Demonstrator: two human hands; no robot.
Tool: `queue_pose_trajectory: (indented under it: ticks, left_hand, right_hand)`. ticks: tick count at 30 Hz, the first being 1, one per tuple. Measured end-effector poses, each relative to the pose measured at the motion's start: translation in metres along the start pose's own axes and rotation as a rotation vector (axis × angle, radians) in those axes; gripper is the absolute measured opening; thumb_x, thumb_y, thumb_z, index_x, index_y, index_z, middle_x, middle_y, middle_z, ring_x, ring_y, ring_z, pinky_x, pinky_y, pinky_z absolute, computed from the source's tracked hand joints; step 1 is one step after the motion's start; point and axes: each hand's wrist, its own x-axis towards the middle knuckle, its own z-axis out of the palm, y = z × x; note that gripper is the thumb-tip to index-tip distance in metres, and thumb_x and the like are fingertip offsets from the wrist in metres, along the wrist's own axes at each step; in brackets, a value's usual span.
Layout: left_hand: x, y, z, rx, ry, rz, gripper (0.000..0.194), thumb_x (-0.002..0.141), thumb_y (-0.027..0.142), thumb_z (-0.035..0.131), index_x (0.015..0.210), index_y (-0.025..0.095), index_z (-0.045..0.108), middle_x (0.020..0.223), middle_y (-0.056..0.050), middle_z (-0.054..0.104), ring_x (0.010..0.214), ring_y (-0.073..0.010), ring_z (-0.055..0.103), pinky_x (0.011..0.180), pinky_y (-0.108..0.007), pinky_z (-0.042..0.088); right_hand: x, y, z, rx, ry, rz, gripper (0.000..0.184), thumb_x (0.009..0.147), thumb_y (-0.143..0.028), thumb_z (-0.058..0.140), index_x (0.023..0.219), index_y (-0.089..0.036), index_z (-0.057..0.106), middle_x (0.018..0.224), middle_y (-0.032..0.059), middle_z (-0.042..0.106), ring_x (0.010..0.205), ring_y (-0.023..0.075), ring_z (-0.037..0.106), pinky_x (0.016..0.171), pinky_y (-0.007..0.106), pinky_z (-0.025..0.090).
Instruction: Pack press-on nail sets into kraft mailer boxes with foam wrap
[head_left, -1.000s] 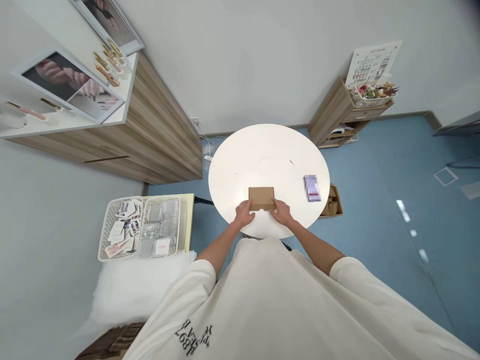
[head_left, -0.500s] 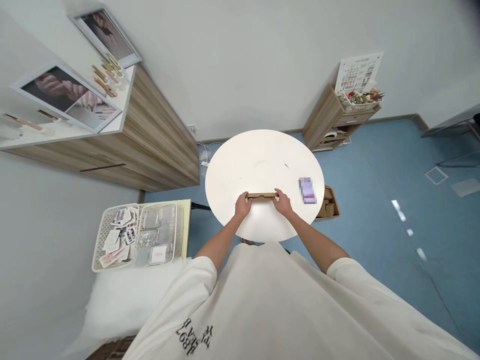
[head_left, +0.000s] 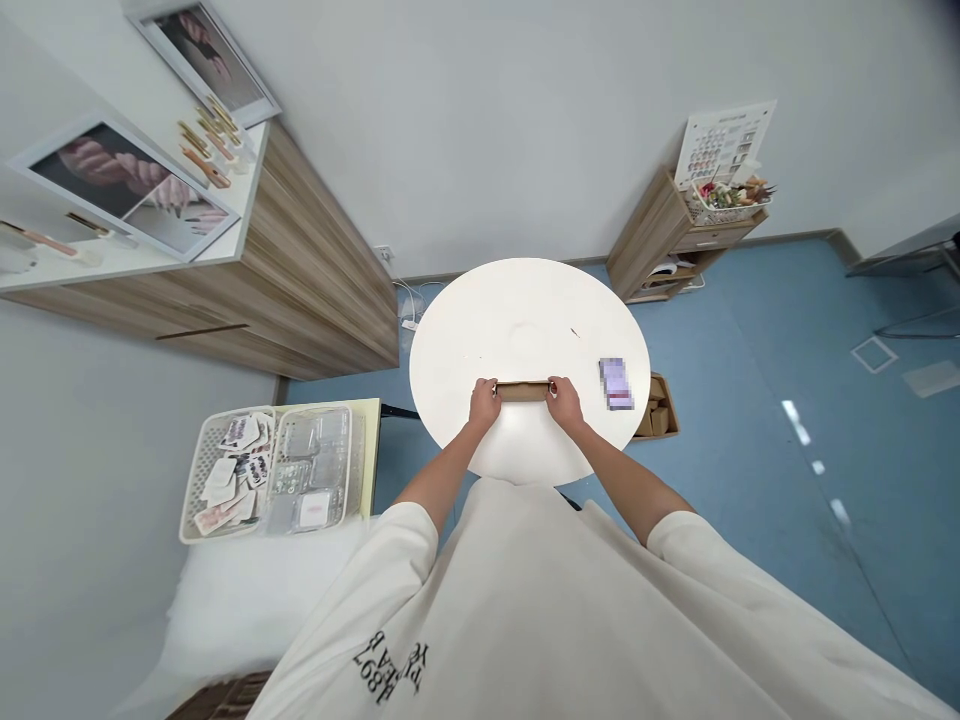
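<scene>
A small, narrow brown cardboard box (head_left: 523,392) is between my two hands near the front edge of the round white table (head_left: 517,300). My left hand (head_left: 484,402) grips its left end, fingers curled at the corner. At the right end, my right hand (head_left: 564,402) pinches the other corner in the same way. A thin dark gap shows along the box's far upper edge, and its plain brown face is turned up towards me. The inside of the box cannot be made out.
A blurred purple item (head_left: 616,384) lies on the table to the right. Below the table's right side, an open carton (head_left: 667,428) holds small brown boxes. White baskets (head_left: 196,470) with cards and clear cases stand at left. A wooden cabinet (head_left: 315,270) rises behind them.
The box's near side has changed from a narrow strip with a notch to a broader plain brown face, with a dark gap along the top. Both hands have stayed at its ends.
</scene>
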Motion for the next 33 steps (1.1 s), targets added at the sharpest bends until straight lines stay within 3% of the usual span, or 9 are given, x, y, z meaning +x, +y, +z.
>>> queue_pose_trajectory:
  ticks: [9, 27, 31, 33]
  left_hand:
    - [0.005, -0.008, 0.004, 0.013, 0.016, 0.103, 0.045, 0.087, 0.003, 0.051, 0.127, 0.021, 0.061, 0.119, -0.009, 0.054, 0.094, -0.0197, 0.063, 0.091, -0.036, 0.052]
    - [0.005, -0.003, -0.002, 0.086, -0.036, 0.115, 0.041, 0.091, 0.008, 0.048, 0.129, 0.022, 0.059, 0.12, -0.009, 0.056, 0.098, -0.0208, 0.062, 0.091, -0.034, 0.051]
    - [-0.005, 0.001, -0.007, 0.262, -0.069, 0.173, 0.044, 0.095, 0.017, 0.049, 0.138, 0.023, 0.054, 0.137, -0.013, 0.052, 0.118, -0.0287, 0.057, 0.102, -0.043, 0.045]
    - [-0.015, 0.0, -0.006, 0.344, -0.096, 0.211, 0.062, 0.092, 0.024, 0.056, 0.152, 0.022, 0.04, 0.155, -0.016, 0.039, 0.136, -0.036, 0.044, 0.112, -0.051, 0.036]
  right_hand:
    - [0.002, 0.003, 0.004, -0.024, -0.016, -0.064, 0.045, 0.091, -0.018, 0.045, 0.136, -0.02, 0.055, 0.118, 0.0125, 0.057, 0.104, 0.0249, 0.059, 0.096, 0.041, 0.05]
    - [0.008, -0.004, 0.001, -0.132, -0.051, -0.055, 0.043, 0.093, -0.015, 0.041, 0.133, -0.018, 0.056, 0.119, 0.013, 0.056, 0.102, 0.0241, 0.058, 0.094, 0.037, 0.048]
    - [-0.001, -0.003, -0.002, -0.285, -0.113, -0.125, 0.048, 0.098, -0.027, 0.04, 0.145, -0.018, 0.049, 0.134, 0.0167, 0.054, 0.116, 0.0298, 0.052, 0.101, 0.043, 0.043]
    - [-0.01, -0.001, 0.0, -0.369, -0.157, -0.149, 0.061, 0.099, -0.039, 0.043, 0.156, -0.02, 0.034, 0.151, 0.0176, 0.042, 0.128, 0.0345, 0.045, 0.106, 0.05, 0.038]
